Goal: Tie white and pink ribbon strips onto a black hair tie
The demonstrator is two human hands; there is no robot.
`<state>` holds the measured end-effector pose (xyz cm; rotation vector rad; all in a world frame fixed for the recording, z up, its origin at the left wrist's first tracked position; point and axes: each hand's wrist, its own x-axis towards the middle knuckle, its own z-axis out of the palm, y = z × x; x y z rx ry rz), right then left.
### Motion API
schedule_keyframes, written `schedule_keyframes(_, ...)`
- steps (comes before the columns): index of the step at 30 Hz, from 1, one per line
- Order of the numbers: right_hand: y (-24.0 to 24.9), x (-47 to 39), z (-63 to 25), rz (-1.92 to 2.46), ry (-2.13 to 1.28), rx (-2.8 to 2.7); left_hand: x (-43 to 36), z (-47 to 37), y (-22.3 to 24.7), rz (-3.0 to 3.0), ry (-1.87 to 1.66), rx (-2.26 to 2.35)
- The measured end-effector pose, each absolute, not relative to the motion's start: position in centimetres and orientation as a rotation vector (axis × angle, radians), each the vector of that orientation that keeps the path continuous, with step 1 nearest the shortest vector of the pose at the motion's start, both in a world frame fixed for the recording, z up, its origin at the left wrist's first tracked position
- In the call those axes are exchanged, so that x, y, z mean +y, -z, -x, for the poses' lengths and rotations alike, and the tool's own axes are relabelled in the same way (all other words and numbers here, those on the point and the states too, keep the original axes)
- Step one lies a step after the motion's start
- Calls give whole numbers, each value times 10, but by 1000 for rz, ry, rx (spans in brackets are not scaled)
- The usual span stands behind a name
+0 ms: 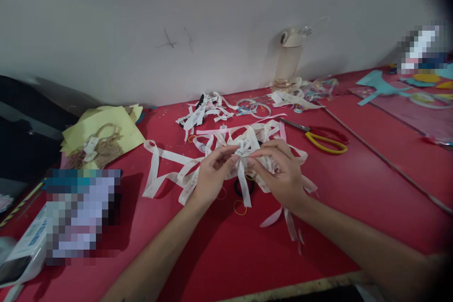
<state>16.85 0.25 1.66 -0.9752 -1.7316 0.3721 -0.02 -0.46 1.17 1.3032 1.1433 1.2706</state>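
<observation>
Between my two hands is a white printed ribbon (244,181), bunched at its middle, with one tail hanging toward the table. My left hand (215,172) pinches it from the left with thumb and fingers. From the right, my right hand (285,170) pinches the same ribbon close to the left fingertips. Under and behind both hands lies a loose heap of white ribbon (170,155). A black hair tie (238,188) shows partly behind the hanging tail. A yellow rubber band (240,207) lies just below it. Pink ribbon ends (272,217) lie below my right wrist.
Red-and-yellow-handled scissors (327,141) lie to the right on the red table (339,217). A clear bottle (288,59) stands against the wall, near a metal ring (260,110) and ribbon scraps (203,111). Yellow paper (109,125) with brown twine lies left.
</observation>
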Motion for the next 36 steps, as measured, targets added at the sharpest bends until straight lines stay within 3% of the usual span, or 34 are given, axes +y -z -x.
schedule_keyframes(7, -14, 1, -166, 930, -404, -1991, -5, -1, -11, -1289, -1319, 1201)
schedule_keyframes(30, -9, 6, -166, 886, -491, -1963, -5, -2, -12, -1260, -1348, 1129)
schedule_keyframes(36, -8, 5, -168, 1043, -507, -1942, -11, -5, -16, -1318, -1269, 1141)
